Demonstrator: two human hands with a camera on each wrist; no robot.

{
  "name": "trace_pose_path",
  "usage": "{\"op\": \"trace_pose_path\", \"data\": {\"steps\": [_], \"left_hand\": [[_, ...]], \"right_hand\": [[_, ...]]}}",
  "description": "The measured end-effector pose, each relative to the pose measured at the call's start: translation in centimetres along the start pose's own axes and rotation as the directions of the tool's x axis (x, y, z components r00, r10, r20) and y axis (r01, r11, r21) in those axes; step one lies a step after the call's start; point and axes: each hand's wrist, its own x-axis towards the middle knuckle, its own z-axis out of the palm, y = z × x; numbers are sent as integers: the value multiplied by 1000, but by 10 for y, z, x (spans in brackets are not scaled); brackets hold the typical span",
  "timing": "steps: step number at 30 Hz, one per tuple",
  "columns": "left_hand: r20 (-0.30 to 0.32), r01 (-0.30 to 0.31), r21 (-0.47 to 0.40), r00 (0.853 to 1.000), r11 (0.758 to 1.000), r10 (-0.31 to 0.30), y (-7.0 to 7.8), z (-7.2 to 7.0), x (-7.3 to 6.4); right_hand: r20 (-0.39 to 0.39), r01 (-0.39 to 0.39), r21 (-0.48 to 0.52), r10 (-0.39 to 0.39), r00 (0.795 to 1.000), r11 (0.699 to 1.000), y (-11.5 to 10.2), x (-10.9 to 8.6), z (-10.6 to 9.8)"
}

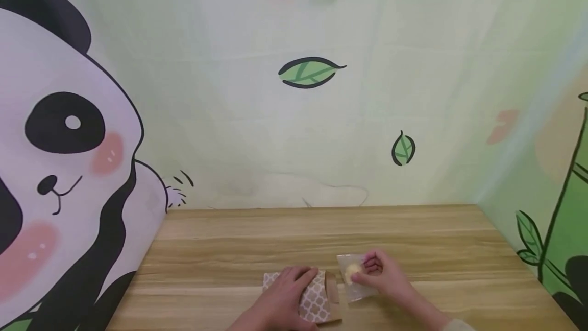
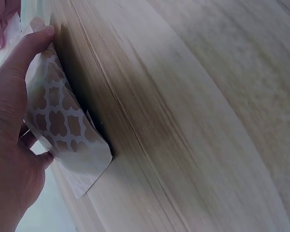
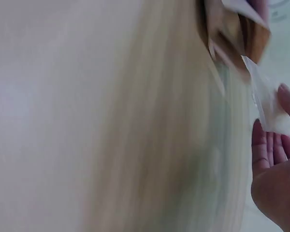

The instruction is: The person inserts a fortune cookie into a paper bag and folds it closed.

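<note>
My left hand (image 1: 287, 295) grips a brown paper bag (image 1: 316, 300) with a white lattice pattern, which lies on its side with its open mouth to the right. In the left wrist view, thumb and fingers hold the bag (image 2: 67, 123) from its two sides close over the wood. Just right of the mouth, my right hand (image 1: 386, 277) pinches a clear plastic packet (image 1: 360, 292) with a round, pale yellow piece (image 1: 351, 270) inside. The right wrist view shows the packet (image 3: 265, 99) between thumb and fingers, near the bag's brown opening (image 3: 232, 36).
Both hands work near the front of a wood-grain table (image 1: 220, 239). Behind it hangs a pale green backdrop (image 1: 229, 116) with printed leaves, and a large printed panda (image 1: 69, 116) borders the left side. Printed green plants (image 1: 565, 218) border the right.
</note>
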Motion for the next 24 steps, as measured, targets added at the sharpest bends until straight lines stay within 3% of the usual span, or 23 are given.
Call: {"op": "trace_pose_path", "data": {"steps": [5, 9, 15, 24], "left_hand": [[-37, 15, -8, 999, 1000, -15, 2, 3, 1], [-70, 30, -8, 997, 1000, -30, 3, 5, 2], [-77, 49, -3, 996, 999, -49, 4, 7, 2], [-100, 28, 29, 995, 999, -25, 5, 9, 1]], "right_hand": [[-62, -3, 21, 4, 998, 1000, -6, -8, 30], [-84, -1, 40, 4, 996, 999, -3, -12, 42], [-45, 17, 4, -17, 999, 1000, 0, -17, 46], [-31, 54, -76, -56, 998, 996, 7, -22, 39]]}}
